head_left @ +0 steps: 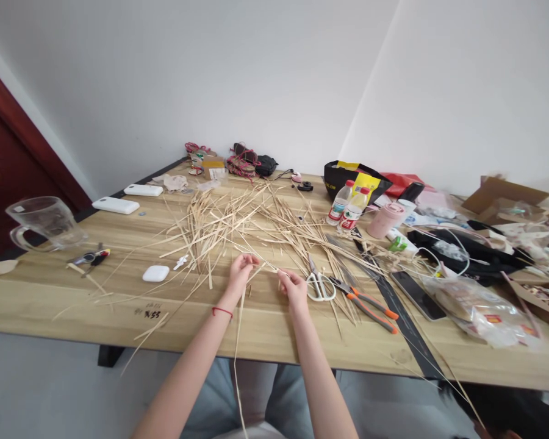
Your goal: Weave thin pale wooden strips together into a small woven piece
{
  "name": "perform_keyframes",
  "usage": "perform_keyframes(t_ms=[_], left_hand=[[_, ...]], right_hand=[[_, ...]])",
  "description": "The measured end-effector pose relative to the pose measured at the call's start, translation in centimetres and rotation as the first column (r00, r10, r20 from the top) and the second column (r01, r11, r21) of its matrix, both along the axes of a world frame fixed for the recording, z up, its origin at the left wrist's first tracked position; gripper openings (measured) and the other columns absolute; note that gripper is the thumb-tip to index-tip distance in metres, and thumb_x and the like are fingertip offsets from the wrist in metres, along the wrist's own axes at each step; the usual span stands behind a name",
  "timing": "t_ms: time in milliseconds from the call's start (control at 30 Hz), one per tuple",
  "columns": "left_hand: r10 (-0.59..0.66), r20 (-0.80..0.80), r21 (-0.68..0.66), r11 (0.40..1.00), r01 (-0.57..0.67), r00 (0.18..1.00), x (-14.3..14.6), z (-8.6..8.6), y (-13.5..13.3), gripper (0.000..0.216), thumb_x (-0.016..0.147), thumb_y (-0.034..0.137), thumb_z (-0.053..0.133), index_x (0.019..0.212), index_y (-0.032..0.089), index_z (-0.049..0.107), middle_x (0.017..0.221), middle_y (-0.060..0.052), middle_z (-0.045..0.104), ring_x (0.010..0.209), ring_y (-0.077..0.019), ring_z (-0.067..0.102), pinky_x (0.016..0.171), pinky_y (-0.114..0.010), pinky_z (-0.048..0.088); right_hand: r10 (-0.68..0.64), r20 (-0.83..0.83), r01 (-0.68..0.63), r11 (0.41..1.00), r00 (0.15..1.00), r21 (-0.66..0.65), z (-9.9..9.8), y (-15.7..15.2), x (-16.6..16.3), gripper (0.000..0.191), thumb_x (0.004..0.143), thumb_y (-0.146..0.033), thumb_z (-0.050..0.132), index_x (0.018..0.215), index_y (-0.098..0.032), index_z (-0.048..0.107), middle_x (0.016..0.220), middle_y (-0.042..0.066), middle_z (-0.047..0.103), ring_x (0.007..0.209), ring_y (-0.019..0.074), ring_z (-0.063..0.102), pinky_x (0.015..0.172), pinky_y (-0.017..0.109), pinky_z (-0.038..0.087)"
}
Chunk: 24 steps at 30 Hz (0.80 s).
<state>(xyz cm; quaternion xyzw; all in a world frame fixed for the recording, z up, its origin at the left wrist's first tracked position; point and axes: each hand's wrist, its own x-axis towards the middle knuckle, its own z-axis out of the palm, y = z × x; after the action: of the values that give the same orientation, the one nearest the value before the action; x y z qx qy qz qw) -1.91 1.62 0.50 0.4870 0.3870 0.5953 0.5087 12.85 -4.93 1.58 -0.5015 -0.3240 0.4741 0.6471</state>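
My left hand (pixel 241 271) and my right hand (pixel 293 287) are both closed in a pinch over the wooden table (pixel 265 323), with a thin pale straw strip (pixel 266 266) stretched between them. Another long strip (pixel 238 360) hangs from my left hand down past the table's front edge. A red thread circles my left wrist. Just behind my hands lies a loose heap of straw strips (pixel 247 222). White-handled scissors (pixel 319 284) lie right beside my right hand.
Orange-handled pliers (pixel 366 303), a black ruler (pixel 405 323) and a phone (pixel 418 295) lie to the right, with two water bottles (pixel 346 207), a pink cup (pixel 386 220) and bags behind. On the left are an earbud case (pixel 155 273), a glass jug (pixel 46 222) and white power banks (pixel 116 205).
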Motion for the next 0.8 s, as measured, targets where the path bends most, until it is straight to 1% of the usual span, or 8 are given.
perform_keyframes(t_ms=[67,167,233,333,433,533,733,800], left_hand=[[0.001,-0.019,0.063,0.998,0.001,1.000,-0.1,0.2,-0.2,0.009,0.064,0.013,0.053,0.058,0.018,0.048,0.078,-0.002,0.063,0.083,-0.0179,0.060,0.082,-0.034,0.046],[-0.005,-0.129,0.194,0.981,0.030,0.992,-0.1,0.4,-0.5,0.017,0.066,0.013,0.051,0.050,0.018,0.052,0.083,-0.004,0.063,0.089,-0.0195,0.059,0.087,-0.036,0.044],[-0.003,-0.217,0.251,0.966,0.059,0.976,0.0,0.6,-0.7,0.020,0.069,0.013,0.051,0.051,0.018,0.058,0.086,-0.005,0.063,0.091,-0.0197,0.058,0.087,-0.035,0.044],[0.032,-0.295,0.305,0.950,0.062,0.955,0.4,0.8,-0.9,0.018,0.076,0.016,0.053,0.063,0.018,0.065,0.088,-0.005,0.062,0.092,-0.0194,0.058,0.085,-0.035,0.046],[0.078,-0.335,0.314,0.949,0.033,0.939,0.6,0.8,-1.0,0.014,0.080,0.020,0.053,0.076,0.018,0.067,0.091,-0.006,0.062,0.093,-0.0192,0.058,0.083,-0.034,0.046],[0.115,-0.388,0.294,0.956,0.005,0.914,0.6,0.5,-0.9,0.014,0.082,0.023,0.054,0.085,0.019,0.066,0.100,-0.007,0.061,0.101,-0.0203,0.056,0.085,-0.034,0.046],[0.212,-0.480,0.311,0.949,-0.061,0.851,0.2,-0.7,-0.4,0.018,0.080,0.025,0.057,0.094,0.022,0.067,0.114,-0.007,0.055,0.114,-0.0223,0.049,0.103,-0.041,0.034],[0.224,-0.489,0.302,0.950,-0.077,0.843,0.0,-0.8,0.3,0.019,0.081,0.024,0.055,0.096,0.022,0.067,0.116,-0.007,0.055,0.115,-0.0229,0.048,0.105,-0.043,0.032]], right_hand=[[0.026,-0.053,-0.026,1.000,0.998,0.001,0.1,0.0,0.1,0.040,0.059,-0.044,0.075,0.082,-0.011,0.069,0.042,-0.008,0.041,0.040,0.0061,0.030,0.041,0.021,0.021],[0.055,-0.115,-0.056,0.998,0.992,-0.011,-0.1,0.1,0.3,0.041,0.057,-0.044,0.076,0.080,-0.012,0.069,0.042,-0.008,0.037,0.040,0.0057,0.027,0.040,0.022,0.019],[0.072,-0.170,-0.076,0.997,0.983,-0.019,-0.2,0.3,0.5,0.040,0.056,-0.043,0.078,0.079,-0.012,0.069,0.042,-0.009,0.036,0.040,0.0055,0.026,0.040,0.022,0.018],[0.096,-0.294,-0.103,0.995,0.951,-0.007,-0.6,0.5,0.7,0.035,0.054,-0.038,0.081,0.076,-0.014,0.069,0.043,-0.009,0.036,0.040,0.0042,0.025,0.039,0.021,0.018],[0.123,-0.396,-0.125,0.992,0.910,0.019,-0.7,0.6,0.8,0.030,0.053,-0.033,0.083,0.072,-0.014,0.068,0.044,-0.010,0.036,0.040,0.0027,0.023,0.038,0.019,0.016],[0.146,-0.438,-0.149,0.988,0.887,0.027,-0.5,0.5,0.7,0.029,0.052,-0.030,0.084,0.071,-0.014,0.068,0.047,-0.009,0.039,0.041,0.0023,0.024,0.038,0.018,0.017],[0.173,-0.447,-0.179,0.983,0.878,0.028,-0.4,0.4,0.5,0.030,0.053,-0.028,0.084,0.074,-0.014,0.068,0.056,-0.005,0.050,0.042,0.0015,0.027,0.037,0.017,0.019],[0.165,-0.456,-0.174,0.984,0.874,0.023,-0.6,0.6,0.4,0.032,0.052,-0.027,0.084,0.076,-0.013,0.069,0.058,-0.004,0.053,0.041,0.0009,0.027,0.037,0.017,0.019]])
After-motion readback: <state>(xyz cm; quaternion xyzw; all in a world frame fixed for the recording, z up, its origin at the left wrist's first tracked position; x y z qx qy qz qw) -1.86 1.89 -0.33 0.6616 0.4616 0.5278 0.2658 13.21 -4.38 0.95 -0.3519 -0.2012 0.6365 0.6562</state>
